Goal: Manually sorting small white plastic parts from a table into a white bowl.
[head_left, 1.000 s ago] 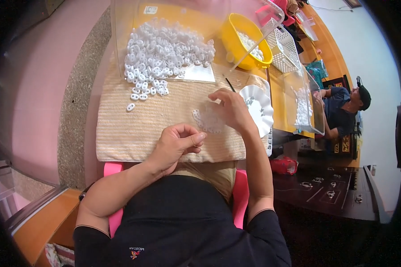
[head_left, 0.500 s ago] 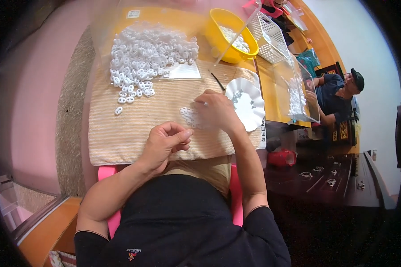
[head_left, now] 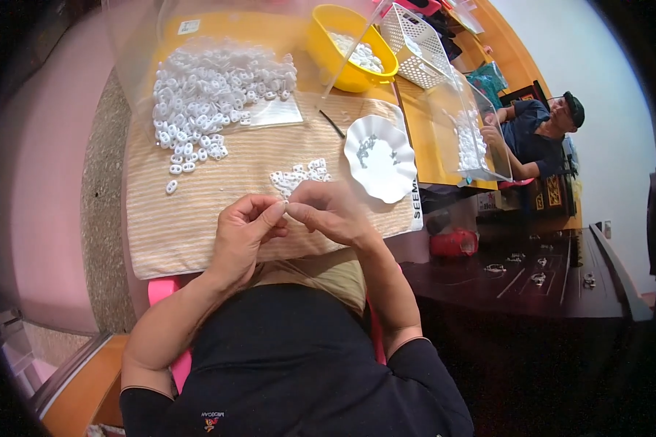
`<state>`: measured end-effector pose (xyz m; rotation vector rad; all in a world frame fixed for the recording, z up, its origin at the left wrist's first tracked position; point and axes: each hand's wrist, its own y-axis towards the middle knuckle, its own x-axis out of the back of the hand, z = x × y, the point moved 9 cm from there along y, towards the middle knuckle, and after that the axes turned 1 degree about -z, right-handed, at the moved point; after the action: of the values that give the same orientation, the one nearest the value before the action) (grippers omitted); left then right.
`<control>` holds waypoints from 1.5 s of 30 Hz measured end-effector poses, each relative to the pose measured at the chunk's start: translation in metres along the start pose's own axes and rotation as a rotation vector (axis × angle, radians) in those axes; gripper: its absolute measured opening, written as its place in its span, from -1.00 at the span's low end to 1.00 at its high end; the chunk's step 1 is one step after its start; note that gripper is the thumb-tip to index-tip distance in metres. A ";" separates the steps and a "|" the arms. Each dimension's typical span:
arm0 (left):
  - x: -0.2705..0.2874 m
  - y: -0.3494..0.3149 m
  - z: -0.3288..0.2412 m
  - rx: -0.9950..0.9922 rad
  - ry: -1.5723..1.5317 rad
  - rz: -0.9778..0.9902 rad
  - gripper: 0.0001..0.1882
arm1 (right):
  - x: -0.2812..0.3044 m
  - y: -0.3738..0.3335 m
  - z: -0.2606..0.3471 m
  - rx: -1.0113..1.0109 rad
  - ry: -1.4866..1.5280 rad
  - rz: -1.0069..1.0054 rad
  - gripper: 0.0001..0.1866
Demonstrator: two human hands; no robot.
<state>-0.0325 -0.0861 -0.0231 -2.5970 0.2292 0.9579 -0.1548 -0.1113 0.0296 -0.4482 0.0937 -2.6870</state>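
Note:
In front of my body, both hands meet at the fingertips over the striped towel [head_left: 189, 240]. My left hand [head_left: 244, 231] is closed in a pinch, thumb against the forefinger. My right hand [head_left: 334, 211], somewhat blurred, also pinches at the same spot. What sits between them is tiny and mostly hidden. Just beyond the fingers lies a small cluster of white plastic pieces [head_left: 299, 172]. To its right is a white scalloped dish [head_left: 386, 175] with small grey bits in it. A large heap of white oval two-hole pieces [head_left: 211, 80] lies at the far left.
A thin black stick [head_left: 332, 123] rests beside the dish. Beyond are a yellow basin [head_left: 321, 62] of white pieces and a white perforated basket [head_left: 424, 62]. At right, a co-worker [head_left: 536, 138] sits by a clear bin [head_left: 499, 164] holding white pieces.
My right hand has come back from beside the dish to meet my left hand's fingertips. The small white cluster is less covered. The whole view has shifted slightly.

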 end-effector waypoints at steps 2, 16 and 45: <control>-0.002 0.000 0.001 0.010 -0.003 0.042 -0.86 | -0.006 -0.001 -0.019 -0.118 0.121 0.071 -0.80; -0.002 -0.001 0.006 0.043 -0.007 0.060 -0.83 | 0.100 -0.021 -0.022 0.057 -0.189 -0.492 -0.86; -0.002 0.000 0.013 0.091 0.028 0.075 -0.83 | 0.177 0.023 -0.037 0.004 -1.055 -0.500 -0.86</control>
<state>-0.0421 -0.0807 -0.0311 -2.5363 0.3706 0.9143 -0.3103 -0.2045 0.0438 -2.0042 -0.3695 -2.4914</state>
